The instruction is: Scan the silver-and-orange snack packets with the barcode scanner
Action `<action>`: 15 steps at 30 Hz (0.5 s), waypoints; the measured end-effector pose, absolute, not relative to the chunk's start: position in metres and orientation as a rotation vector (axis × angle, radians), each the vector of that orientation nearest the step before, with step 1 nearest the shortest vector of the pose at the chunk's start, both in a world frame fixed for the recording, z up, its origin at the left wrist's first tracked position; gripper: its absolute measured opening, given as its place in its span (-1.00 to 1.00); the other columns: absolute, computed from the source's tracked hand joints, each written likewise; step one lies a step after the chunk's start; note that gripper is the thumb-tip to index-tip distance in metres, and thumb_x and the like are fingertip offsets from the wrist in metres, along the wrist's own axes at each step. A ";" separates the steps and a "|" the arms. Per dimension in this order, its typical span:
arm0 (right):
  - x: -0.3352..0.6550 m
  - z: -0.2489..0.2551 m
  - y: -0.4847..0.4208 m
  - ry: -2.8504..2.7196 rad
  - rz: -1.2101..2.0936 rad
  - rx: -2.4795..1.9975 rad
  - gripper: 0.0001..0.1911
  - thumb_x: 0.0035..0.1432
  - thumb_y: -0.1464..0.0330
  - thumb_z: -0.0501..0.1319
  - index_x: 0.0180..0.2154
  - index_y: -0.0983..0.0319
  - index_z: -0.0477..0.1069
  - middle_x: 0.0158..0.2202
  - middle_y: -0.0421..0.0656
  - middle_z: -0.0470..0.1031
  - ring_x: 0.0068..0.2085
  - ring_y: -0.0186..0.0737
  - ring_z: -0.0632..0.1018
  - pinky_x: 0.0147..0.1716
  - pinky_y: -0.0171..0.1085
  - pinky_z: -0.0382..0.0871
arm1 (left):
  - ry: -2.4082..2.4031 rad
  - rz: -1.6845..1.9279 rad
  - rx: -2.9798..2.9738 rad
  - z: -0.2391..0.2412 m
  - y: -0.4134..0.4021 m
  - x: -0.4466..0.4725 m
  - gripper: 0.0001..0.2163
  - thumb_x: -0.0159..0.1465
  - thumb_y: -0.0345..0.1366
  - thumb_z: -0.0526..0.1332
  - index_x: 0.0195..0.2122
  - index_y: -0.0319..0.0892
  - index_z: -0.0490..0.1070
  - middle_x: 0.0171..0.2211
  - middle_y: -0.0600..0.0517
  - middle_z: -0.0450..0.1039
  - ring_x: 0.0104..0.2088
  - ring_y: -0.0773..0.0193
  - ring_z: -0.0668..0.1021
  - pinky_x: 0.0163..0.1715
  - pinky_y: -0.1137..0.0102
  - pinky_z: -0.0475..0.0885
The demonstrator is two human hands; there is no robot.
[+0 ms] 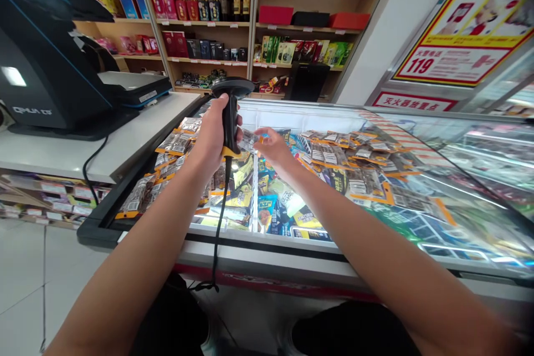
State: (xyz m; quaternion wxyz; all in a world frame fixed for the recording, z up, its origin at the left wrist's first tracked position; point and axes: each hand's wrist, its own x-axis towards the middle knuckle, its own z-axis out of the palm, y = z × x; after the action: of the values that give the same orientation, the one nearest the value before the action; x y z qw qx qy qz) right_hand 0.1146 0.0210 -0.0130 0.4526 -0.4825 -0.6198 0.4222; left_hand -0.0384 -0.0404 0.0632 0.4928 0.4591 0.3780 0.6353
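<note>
My left hand (211,136) is wrapped round the handle of a black barcode scanner (231,101) with an orange band, its head up and its cable hanging down over the freezer's front edge. My right hand (271,147) pinches a small clear snack packet (249,141) right beside the scanner's handle. Both hands are over the glass lid of a chest freezer (267,245). Several orange-edged snack packets (367,161) lie spread on the glass, with coloured frozen packs below it.
A black till terminal (45,67) stands on a white counter (137,139) at the left. Wooden shelves (254,28) with bottles and boxes fill the back. A yellow and red poster (471,22) hangs at the right. White floor tiles lie at the lower left.
</note>
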 end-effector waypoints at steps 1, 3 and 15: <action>0.122 -0.010 0.025 -1.454 1.071 -1.131 -0.67 0.06 0.37 0.34 -0.08 0.14 0.48 -0.34 -0.25 0.46 -0.37 -0.27 0.47 -0.39 -0.29 0.28 | 0.913 1.505 1.138 0.063 -0.041 -0.037 -0.65 0.37 0.09 0.12 -0.29 -0.11 0.36 -0.58 0.10 0.37 -0.67 0.39 0.41 -0.67 0.44 0.22; 0.138 -0.006 0.032 -1.325 1.103 -1.013 -0.69 0.06 0.29 0.36 -0.11 0.16 0.52 -0.33 -0.24 0.49 -0.33 -0.27 0.48 -0.37 -0.30 0.28 | 0.907 1.426 1.190 0.062 -0.043 -0.035 -0.66 0.36 0.08 0.15 -0.30 -0.12 0.35 -0.55 0.09 0.41 -0.67 0.40 0.41 -0.67 0.45 0.23; 0.180 -0.012 0.063 -1.204 0.821 -1.016 -0.53 0.08 -0.15 0.37 -0.31 0.11 0.48 -0.53 -0.26 0.34 -0.45 -0.19 0.42 -0.48 -0.24 0.28 | 0.871 1.096 1.439 0.047 -0.044 -0.029 -0.65 0.34 0.04 0.15 -0.35 -0.17 0.36 -0.50 0.05 0.42 -0.66 0.39 0.42 -0.65 0.46 0.26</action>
State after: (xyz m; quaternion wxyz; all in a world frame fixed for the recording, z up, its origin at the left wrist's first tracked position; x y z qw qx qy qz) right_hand 0.1796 0.0626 -0.0123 0.6306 -0.4439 -0.5260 0.3587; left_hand -0.0289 -0.0444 0.0472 0.5372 0.6045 0.3661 0.4603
